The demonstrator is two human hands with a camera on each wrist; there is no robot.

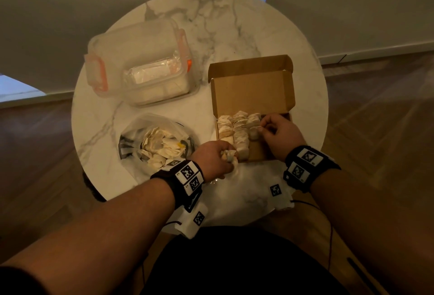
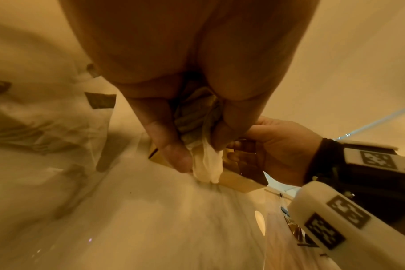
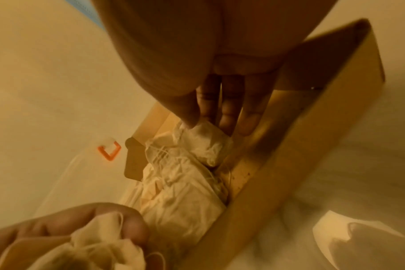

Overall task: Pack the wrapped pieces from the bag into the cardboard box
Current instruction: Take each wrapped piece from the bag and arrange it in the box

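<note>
Marble covers the round surface [image 1: 234, 24] in the head view, where a cardboard box [image 1: 252, 88] stands open with wrapped pieces [image 1: 239, 130] lined along its left side. Left of it sits the clear bag [image 1: 150, 139] with more pieces. The left hand [image 1: 211, 162] grips one wrapped piece [image 1: 229, 155] at the box's near corner.

From the left wrist, fingers [image 2: 171, 146] curl round that piece [image 2: 206, 164].

From the right wrist, the right hand [image 3: 197, 64] pinches a packed piece [image 3: 206, 138] between thumb and fingers [image 3: 229, 117].
</note>
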